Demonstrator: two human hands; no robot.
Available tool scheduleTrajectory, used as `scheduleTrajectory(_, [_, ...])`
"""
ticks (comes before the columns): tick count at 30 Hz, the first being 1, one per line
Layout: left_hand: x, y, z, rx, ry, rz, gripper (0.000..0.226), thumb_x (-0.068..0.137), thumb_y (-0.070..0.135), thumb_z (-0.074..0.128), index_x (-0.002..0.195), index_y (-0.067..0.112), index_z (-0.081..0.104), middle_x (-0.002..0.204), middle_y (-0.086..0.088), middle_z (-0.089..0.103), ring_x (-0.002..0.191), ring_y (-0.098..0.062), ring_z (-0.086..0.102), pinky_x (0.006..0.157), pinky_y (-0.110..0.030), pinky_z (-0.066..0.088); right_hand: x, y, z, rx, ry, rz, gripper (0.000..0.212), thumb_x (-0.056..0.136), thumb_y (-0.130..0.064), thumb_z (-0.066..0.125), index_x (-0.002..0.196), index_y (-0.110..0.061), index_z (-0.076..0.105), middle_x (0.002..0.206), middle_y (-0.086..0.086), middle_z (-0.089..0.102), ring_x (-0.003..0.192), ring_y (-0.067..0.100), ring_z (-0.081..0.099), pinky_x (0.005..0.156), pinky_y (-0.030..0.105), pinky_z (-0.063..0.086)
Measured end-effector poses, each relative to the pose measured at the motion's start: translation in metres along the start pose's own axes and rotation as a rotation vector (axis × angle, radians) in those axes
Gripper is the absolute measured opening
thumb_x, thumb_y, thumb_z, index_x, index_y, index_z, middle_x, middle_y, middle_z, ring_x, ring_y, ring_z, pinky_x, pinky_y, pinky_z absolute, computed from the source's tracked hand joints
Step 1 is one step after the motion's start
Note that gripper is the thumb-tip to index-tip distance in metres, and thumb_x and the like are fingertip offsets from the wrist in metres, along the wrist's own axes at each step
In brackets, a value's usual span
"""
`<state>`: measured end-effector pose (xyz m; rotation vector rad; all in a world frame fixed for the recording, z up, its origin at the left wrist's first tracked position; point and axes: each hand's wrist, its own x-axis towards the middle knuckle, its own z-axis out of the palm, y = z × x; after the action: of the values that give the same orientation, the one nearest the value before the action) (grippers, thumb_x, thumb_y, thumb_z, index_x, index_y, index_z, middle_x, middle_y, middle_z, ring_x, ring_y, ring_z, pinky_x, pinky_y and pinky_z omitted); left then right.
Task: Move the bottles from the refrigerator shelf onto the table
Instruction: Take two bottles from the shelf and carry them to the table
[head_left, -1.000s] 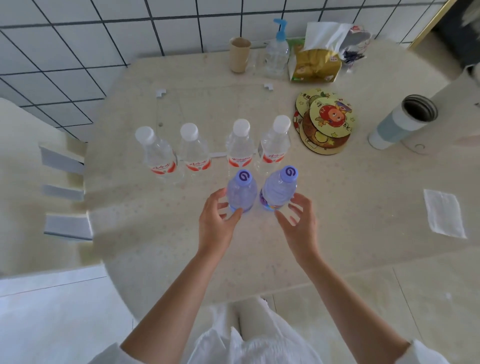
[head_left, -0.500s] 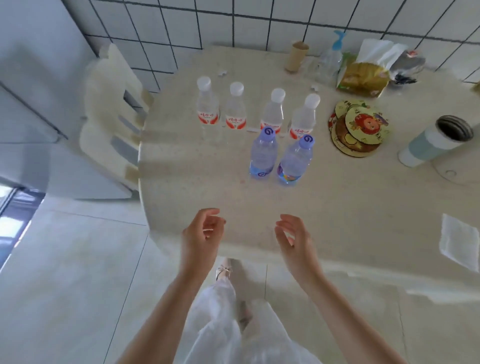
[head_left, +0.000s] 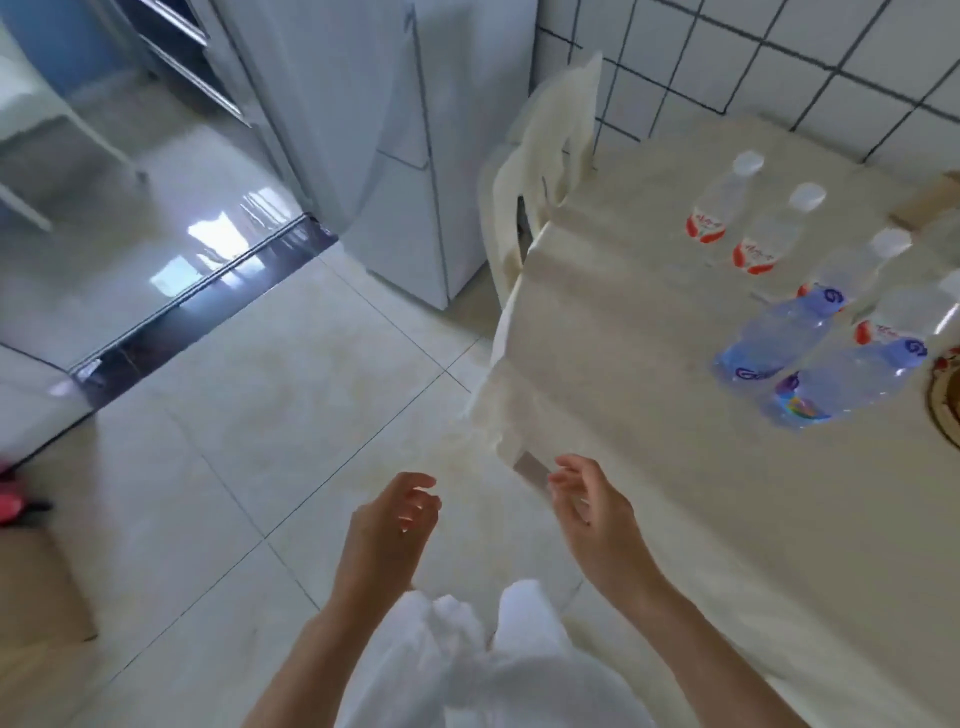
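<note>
Bottles stand grouped on the cream surface (head_left: 649, 364) at the right of the view, all upright though the wide lens makes them lean. Nearest the edge are two with blue caps and blue-tinted bodies, one blue-capped bottle (head_left: 774, 338) just beside the second blue-capped bottle (head_left: 847, 382). Behind them stand clear bottles with white caps and red labels: a far red-label bottle (head_left: 719, 205), a second red-label bottle (head_left: 774, 234), and two more partly hidden behind the blue ones and cut by the frame's edge.

Both hands hang free over the floor (head_left: 249, 415), well apart from the bottles. The left hand (head_left: 387, 525) is loosely curled, fingers apart and holding nothing. The right hand (head_left: 592, 506) is likewise loose and bare of any load, fingers slightly bent, just beside the corner of the surface.

A white refrigerator (head_left: 395, 130) stands at upper middle with its doors closed, and a cream chair (head_left: 545, 166) sits between it and the surface. White tiled wall (head_left: 779, 62) runs behind. Motion blur softens the whole view.
</note>
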<state>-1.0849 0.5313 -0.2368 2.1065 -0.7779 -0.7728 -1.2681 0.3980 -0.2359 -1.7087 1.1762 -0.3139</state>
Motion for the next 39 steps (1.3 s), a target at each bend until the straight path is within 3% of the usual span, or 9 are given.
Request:
scheduleTrajectory(10, [-0.01, -0.088, -0.134, -0.094, 0.281, -0.13, 0.017, 0.088, 0.013, 0.065, 0.096, 0.029, 0.064, 0.08, 0.01, 0.071, 0.075, -0.002, 0.066, 0.066, -0.011, 0.05, 0.026, -0.106, 0.146, -0.085, -0.289, -0.155, 0.027, 0.095, -0.029, 0.054, 0.122, -0.027, 0.05, 0.109, -0.011, 0.062, 0.108, 0.003, 0.057, 0.093, 0.022, 0.046])
scheduleTrajectory(14, [-0.005, -0.141, -0.216, -0.07, 0.353, -0.167, 0.018, 0.088, 0.014, 0.066, 0.097, 0.03, 0.063, 0.081, 0.011, 0.071, 0.075, -0.002, 0.067, 0.068, -0.019, 0.054, 0.034, -0.16, 0.232, -0.099, -0.353, -0.182, 0.027, 0.095, -0.027, 0.055, 0.121, -0.026, 0.051, 0.11, -0.01, 0.063, 0.108, 0.002, 0.058, 0.094, 0.025, 0.047])
scheduleTrajectory(19, [0.016, -0.185, -0.297, -0.088, 0.428, -0.203, 0.017, 0.088, 0.012, 0.065, 0.097, 0.027, 0.064, 0.08, 0.009, 0.072, 0.075, -0.003, 0.067, 0.067, -0.015, 0.051, 0.047, -0.213, 0.308, -0.079, -0.377, -0.193, 0.027, 0.094, -0.027, 0.055, 0.121, -0.026, 0.052, 0.108, -0.012, 0.064, 0.107, 0.0, 0.059, 0.096, 0.03, 0.049])
scheduleTrajectory(28, [0.089, -0.214, -0.375, -0.102, 0.467, -0.201, 0.015, 0.089, 0.013, 0.063, 0.1, 0.024, 0.064, 0.081, 0.01, 0.072, 0.075, 0.001, 0.067, 0.064, -0.007, 0.047, 0.102, -0.28, 0.374, -0.081, -0.365, -0.217, 0.026, 0.094, -0.023, 0.056, 0.12, -0.024, 0.053, 0.107, -0.008, 0.065, 0.106, 0.004, 0.06, 0.096, 0.035, 0.05])
scheduleTrajectory(33, [0.159, -0.211, -0.402, -0.102, 0.441, -0.179, 0.017, 0.09, 0.015, 0.064, 0.099, 0.028, 0.063, 0.083, 0.011, 0.071, 0.075, -0.001, 0.067, 0.068, -0.017, 0.054, 0.161, -0.315, 0.398, -0.043, -0.316, -0.225, 0.025, 0.094, -0.024, 0.057, 0.118, -0.028, 0.053, 0.106, -0.012, 0.065, 0.106, -0.001, 0.06, 0.094, 0.034, 0.051])
scheduleTrajectory(39, [0.257, -0.186, -0.44, -0.071, 0.409, -0.124, 0.016, 0.091, 0.016, 0.063, 0.105, 0.024, 0.063, 0.088, 0.009, 0.073, 0.079, -0.003, 0.069, 0.073, -0.023, 0.057, 0.246, -0.373, 0.41, -0.057, -0.313, -0.262, 0.028, 0.095, -0.025, 0.055, 0.123, -0.022, 0.051, 0.11, -0.006, 0.064, 0.107, 0.005, 0.06, 0.097, 0.036, 0.05])
